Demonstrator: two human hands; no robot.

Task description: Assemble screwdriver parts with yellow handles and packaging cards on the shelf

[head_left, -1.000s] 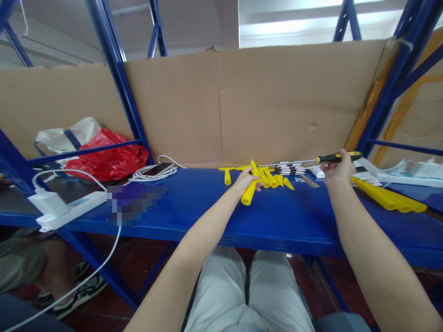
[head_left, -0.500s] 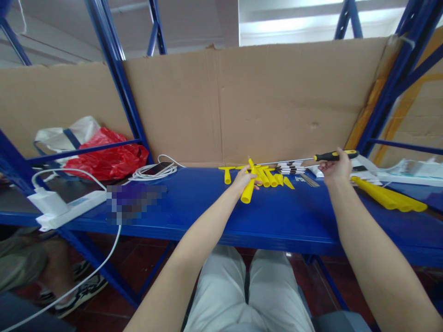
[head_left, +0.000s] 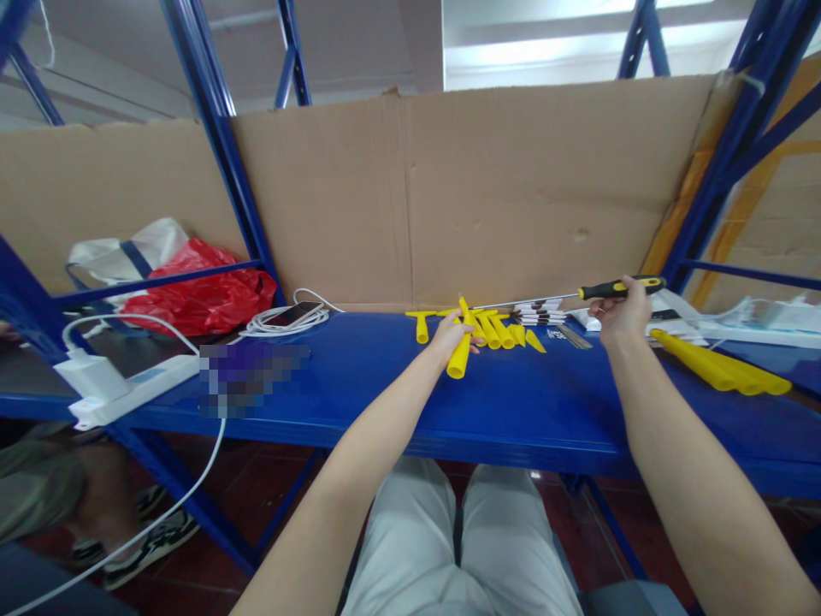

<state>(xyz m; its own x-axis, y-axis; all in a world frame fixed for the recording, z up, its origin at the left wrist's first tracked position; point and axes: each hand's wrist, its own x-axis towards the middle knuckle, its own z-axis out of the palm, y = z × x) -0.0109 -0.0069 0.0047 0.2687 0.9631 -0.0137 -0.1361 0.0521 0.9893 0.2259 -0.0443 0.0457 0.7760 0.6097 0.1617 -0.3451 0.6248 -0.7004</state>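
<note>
My left hand is closed around a yellow T-shaped plastic handle, its hollow round end facing me. In my right hand is a screwdriver with a black-and-yellow grip, held level. Its long thin shaft runs left to the upper part of the yellow handle; whether the tip sits in a screw is too small to tell. Several similar yellow T-shaped handles lie just behind and right of my left hand. One more T-shaped handle rests to its left.
Folded printed papers and thin metal strips lie between my hands. Long yellow cones are at the right. Leftward are a coiled white cable, a phone, a red bag and a power strip. Cardboard stands behind.
Both hands keep nearly the same place and hold. The view has shifted very slightly; the screwdriver and the yellow handle show no clear movement.
</note>
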